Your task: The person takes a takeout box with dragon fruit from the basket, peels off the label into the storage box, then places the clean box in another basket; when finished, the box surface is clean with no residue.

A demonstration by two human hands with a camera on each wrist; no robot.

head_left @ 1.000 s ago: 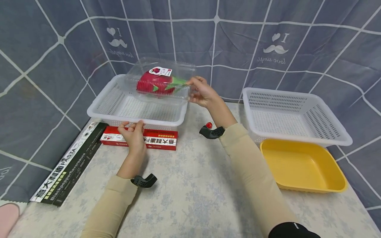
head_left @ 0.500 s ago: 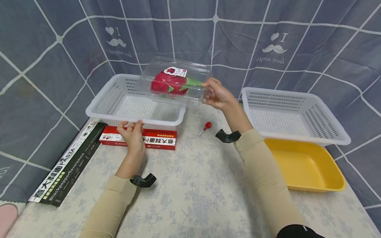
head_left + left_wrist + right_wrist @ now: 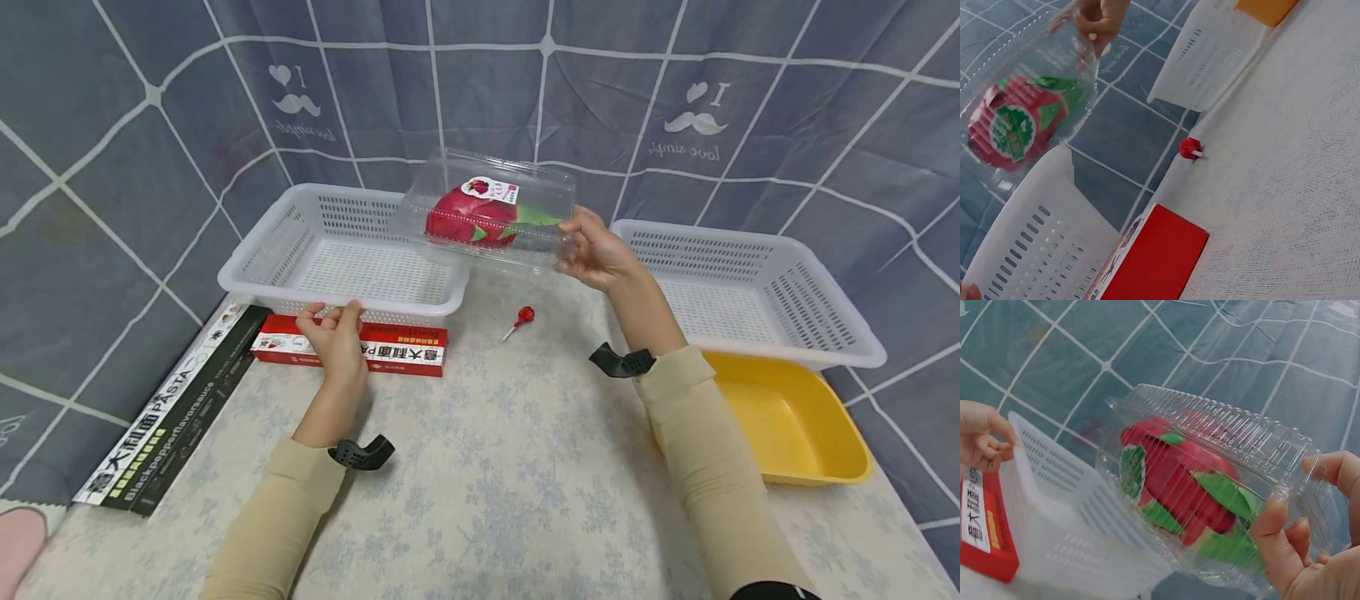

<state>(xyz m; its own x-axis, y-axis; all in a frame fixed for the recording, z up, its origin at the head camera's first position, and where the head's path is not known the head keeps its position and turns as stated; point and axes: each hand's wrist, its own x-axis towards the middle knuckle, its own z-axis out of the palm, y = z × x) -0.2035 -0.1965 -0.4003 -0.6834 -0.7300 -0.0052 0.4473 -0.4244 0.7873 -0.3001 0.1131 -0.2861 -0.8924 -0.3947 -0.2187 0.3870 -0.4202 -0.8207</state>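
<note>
My right hand pinches the right end of a clear plastic clamshell box. Inside the box lies a red dragon fruit with green tips and a round label. The box hangs in the air, its left end overlapping the right side of the left white basket in the head view. My left hand grips the front rim of that basket, as the right wrist view also shows at the rim. Just below this hand is a red pasta box, partly covered by it.
A red lollipop lies mid-table. To the right stand a second white basket and a yellow tub, partly behind my right sleeve. A long black-and-white pasta box lies along the left edge. Grey-blue checked cloth rises behind.
My right hand has carried the clamshell box with the dragon fruit rightward from over the left basket. The lollipop has come fully into view. The left hand stays at the basket's rim.
</note>
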